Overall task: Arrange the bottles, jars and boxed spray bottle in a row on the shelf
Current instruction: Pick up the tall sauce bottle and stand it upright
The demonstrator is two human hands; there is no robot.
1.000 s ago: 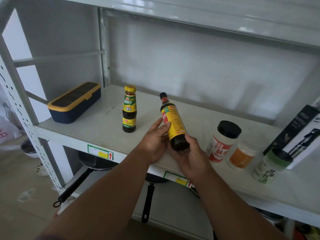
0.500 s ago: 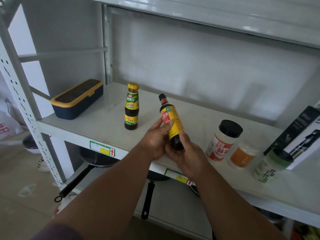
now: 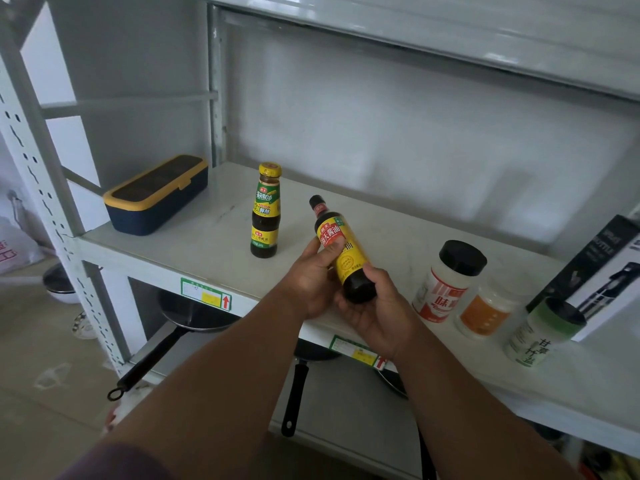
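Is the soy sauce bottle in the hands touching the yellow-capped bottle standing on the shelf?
Apart. The head view shows bare shelf between the tilted soy sauce bottle and the upright yellow-capped bottle.

The shelf (image 3: pixel 398 237) carries a blue box (image 3: pixel 156 197) and sauce bottle (image 3: pixel 265 210) left of the hands, three jars (image 3: pixel 448 282) and a carton (image 3: pixel 599 271) right.

Navy yellow-rimmed box (image 3: pixel 156 194) on shelf; frying pans (image 3: pixel 194 315) below.
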